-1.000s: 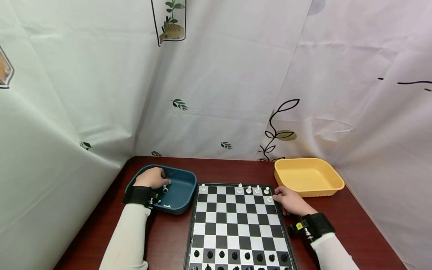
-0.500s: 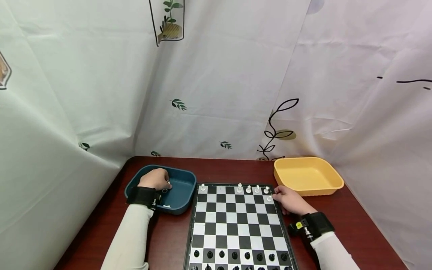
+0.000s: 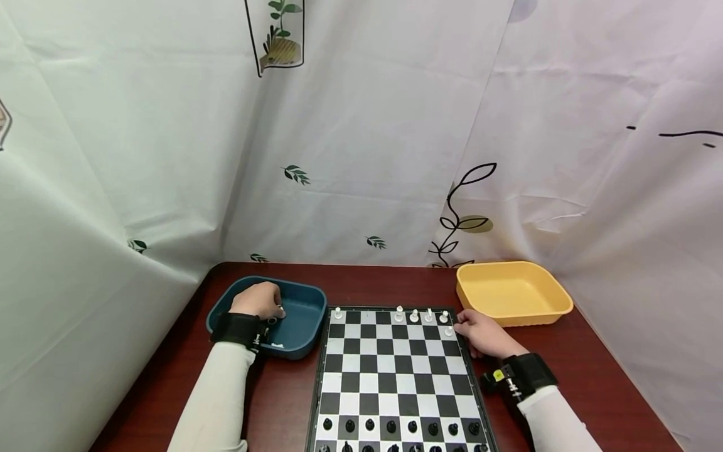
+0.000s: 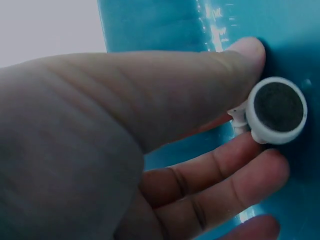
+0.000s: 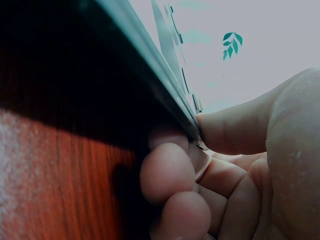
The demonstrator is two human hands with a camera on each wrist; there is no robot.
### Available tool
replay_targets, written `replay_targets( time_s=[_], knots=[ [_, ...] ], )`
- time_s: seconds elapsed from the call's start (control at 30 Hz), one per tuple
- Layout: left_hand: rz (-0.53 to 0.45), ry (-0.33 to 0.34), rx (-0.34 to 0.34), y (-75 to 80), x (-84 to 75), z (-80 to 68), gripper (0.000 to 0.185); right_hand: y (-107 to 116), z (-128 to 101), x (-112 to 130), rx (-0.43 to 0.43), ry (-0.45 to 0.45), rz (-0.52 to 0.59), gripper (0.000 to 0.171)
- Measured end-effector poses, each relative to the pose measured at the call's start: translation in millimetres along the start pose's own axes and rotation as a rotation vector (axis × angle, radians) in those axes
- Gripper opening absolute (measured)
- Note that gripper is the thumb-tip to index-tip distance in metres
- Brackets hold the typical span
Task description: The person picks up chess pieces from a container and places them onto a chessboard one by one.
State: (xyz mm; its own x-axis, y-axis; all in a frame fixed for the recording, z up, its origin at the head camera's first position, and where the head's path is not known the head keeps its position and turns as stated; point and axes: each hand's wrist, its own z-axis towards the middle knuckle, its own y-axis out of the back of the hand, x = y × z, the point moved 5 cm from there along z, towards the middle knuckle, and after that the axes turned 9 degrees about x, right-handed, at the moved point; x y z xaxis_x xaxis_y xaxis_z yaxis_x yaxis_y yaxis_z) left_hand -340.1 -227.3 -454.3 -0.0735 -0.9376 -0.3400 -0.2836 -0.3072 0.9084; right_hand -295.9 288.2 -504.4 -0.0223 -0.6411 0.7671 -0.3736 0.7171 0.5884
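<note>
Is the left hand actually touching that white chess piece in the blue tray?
Touching. The left wrist view shows the thumb tip and a finger of the left hand pinching the small white plastic chess piece, felt base toward the camera, over the dark blue plastic tray.

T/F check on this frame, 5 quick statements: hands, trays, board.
1. The left hand is inside the blue tray. True.
2. The left hand pinches a white chess piece. True: thumb and fingers close on it in the left wrist view.
3. The yellow tray holds several pieces. False: nothing shows in it.
4. The right hand is in the yellow tray. False: it grips the chessboard at its far right edge.
5. Black pieces stand on the board's far rows. False: near rows; white pieces stand far.
</note>
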Motion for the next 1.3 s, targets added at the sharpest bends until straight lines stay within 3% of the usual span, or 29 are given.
replay_targets(
  time_s=[0.47, 0.87, 1.0, 1.3],
  knots=[
    [-0.047, 0.023, 0.021, -1.4, 10.5, 1.6, 0.048, 0.4, 1.0, -0.1, -0.007, 0.004, -0.024, 0.015],
    [-0.059, -0.012, 0.007, 4.7, 12.0, 0.3, 0.058, 0.0, -0.2, 0.3, -0.001, 0.001, -0.013, 0.015],
    [-0.057, -0.026, -0.009, 7.1, 13.5, 1.1, 0.057, 0.2, -0.4, 0.1, -0.004, 0.003, -0.019, 0.015],
    [-0.086, -0.079, -0.063, 12.8, 14.8, 0.1, 0.035, 0.6, 0.3, -0.2, -0.004, 0.003, -0.023, 0.016]
  ],
)
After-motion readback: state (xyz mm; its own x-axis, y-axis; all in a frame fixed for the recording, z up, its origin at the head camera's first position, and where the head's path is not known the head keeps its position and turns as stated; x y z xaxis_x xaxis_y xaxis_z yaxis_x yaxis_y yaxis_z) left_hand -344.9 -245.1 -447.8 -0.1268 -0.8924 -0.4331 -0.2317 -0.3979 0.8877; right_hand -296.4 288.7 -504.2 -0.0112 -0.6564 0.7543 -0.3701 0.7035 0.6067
